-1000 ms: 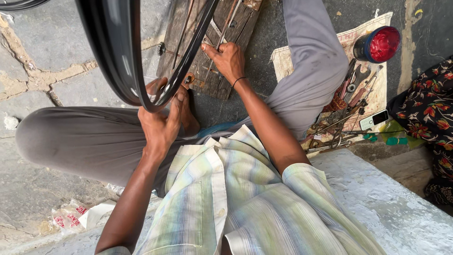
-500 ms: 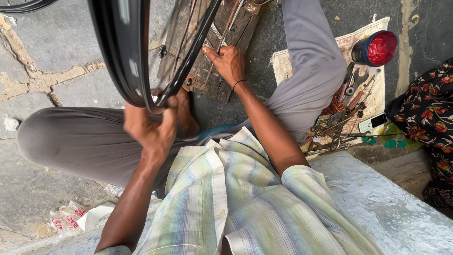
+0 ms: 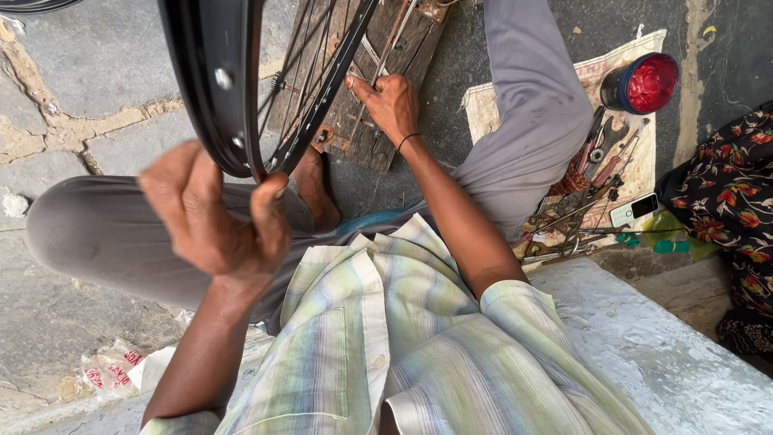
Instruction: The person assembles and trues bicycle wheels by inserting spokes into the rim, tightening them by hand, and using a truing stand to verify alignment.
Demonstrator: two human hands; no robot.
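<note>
- Far left: crumpled plastic wrapper [image 3: 109, 372] on the stone floor [image 3: 88, 72], not in play.
- Our left hand [image 3: 213, 213] is raised at the lower edge of the black bicycle wheel rim [image 3: 211, 89]; fingers curled loosely, fingertips [image 3: 270, 189] touching or just beside the rim edge. Can't tell if it's a real grip or just steadying.
- Rim stands upright between our knees, spokes [image 3: 310, 89] already laced in and running up twd the hub, which is out of view.
- Our right hand [image 3: 390, 105] is past the rim, over the wooden board [image 3: 354, 121]; thumb & fingers pinched on a thin metal rod, prob. a loose spoke [image 3: 386, 52].
- Judgement: wheel work is midway. Many spokes fitted, at least one loose, no tyre on the rim.
- Right: sacking mat [image 3: 644, 173] w/ spanners & pliers [image 3: 588, 201], untouched; red-lidded tin [image 3: 644, 82] at its top; small phone [image 3: 634, 210] near the tools.
- Far right: someone's floral cloth [image 3: 737, 209].
</note>
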